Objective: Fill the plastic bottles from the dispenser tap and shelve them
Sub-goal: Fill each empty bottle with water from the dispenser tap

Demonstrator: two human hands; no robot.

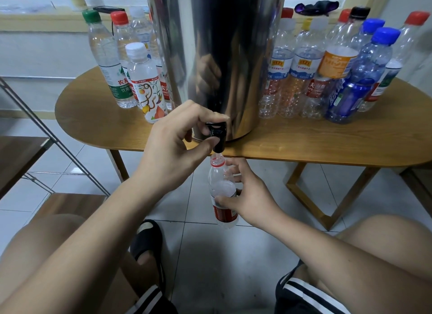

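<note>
A tall steel dispenser (217, 56) stands on the wooden table (304, 140), its black tap (217, 135) overhanging the front edge. My left hand (177, 147) grips the tap's lever from the left. Directly under the spout, my right hand (247, 196) holds an uncapped clear bottle (222, 192) with a red label, its mouth just below the tap. Capped filled bottles (131, 65) stand left of the dispenser. Several capped, mostly empty bottles (327, 70) crowd the table on the right.
A metal-framed shelf with wooden boards (28, 164) stands at the left, beside my knee. The table's wooden legs (327, 201) reach the tiled floor at the right. My knees and a black sandal (149, 241) are below. A window sill runs behind the table.
</note>
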